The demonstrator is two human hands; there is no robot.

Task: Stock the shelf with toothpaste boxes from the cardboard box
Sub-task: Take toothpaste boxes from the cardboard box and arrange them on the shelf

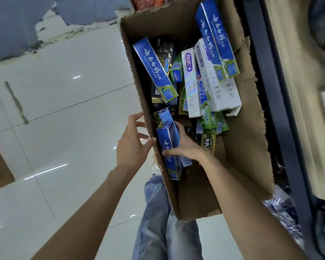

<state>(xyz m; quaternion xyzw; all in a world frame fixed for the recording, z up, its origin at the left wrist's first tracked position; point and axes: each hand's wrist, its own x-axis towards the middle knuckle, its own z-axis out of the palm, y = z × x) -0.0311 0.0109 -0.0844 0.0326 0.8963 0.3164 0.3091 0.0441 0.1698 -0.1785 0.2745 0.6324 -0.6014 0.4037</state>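
Note:
An open cardboard box (240,147) stands on the floor with several toothpaste boxes inside, blue, white, green and black. My right hand (184,145) reaches into it and grips a blue toothpaste box (167,145) near the box's left wall. My left hand (131,141) hovers just outside that wall with fingers spread and relaxed, fingertips close to the held box. Another blue toothpaste box (154,70) leans against the left wall farther in, and a third blue box (216,38) lies on top at the far right. The shelf (281,91) runs along the right side.
Glossy white floor tiles (64,128) spread to the left. My legs in light jeans (158,222) stand just below the cardboard box. The shelf's dark metal frame rises right of the box, with a wooden board (296,91) beyond it. Shiny wrapped goods (281,205) lie at lower right.

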